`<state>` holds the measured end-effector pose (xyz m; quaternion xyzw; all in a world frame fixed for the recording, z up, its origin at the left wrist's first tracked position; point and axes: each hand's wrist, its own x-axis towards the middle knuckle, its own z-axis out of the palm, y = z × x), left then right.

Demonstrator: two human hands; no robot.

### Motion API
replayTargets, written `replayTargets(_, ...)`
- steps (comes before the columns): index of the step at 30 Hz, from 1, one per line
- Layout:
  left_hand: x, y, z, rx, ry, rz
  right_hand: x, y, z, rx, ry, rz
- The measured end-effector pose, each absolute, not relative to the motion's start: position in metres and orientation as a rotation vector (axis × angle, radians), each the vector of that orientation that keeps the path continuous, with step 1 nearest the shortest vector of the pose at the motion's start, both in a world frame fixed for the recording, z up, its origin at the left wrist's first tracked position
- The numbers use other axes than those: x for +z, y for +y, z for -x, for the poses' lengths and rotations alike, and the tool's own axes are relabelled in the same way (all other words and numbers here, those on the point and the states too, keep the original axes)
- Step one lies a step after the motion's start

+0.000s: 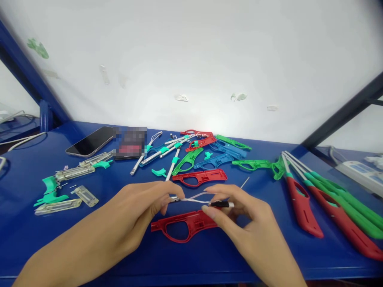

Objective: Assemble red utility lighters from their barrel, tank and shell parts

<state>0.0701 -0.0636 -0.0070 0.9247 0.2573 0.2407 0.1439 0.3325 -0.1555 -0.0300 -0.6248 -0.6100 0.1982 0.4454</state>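
One small black-and-white cylindrical part (222, 204) with two thin white wires (196, 201) sits right of frame centre, pinched by the right hand (253, 217), the left hand (131, 209) pinching the wires' other end, over one red plastic handle shell (201, 221).

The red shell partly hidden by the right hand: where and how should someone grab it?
Probably by the loop of the red shell, pinched from the near side: its narrow rim lies uncovered there, while the right hand overlaps the wider end.
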Motion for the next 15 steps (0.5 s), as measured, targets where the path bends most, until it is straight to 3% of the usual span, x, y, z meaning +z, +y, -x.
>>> replayTargets(15,-0.014,-0.067,-0.074,0.63,0.889,-2.539,-0.03,-0.155,-0.333,0.479,-1.507,1.557)
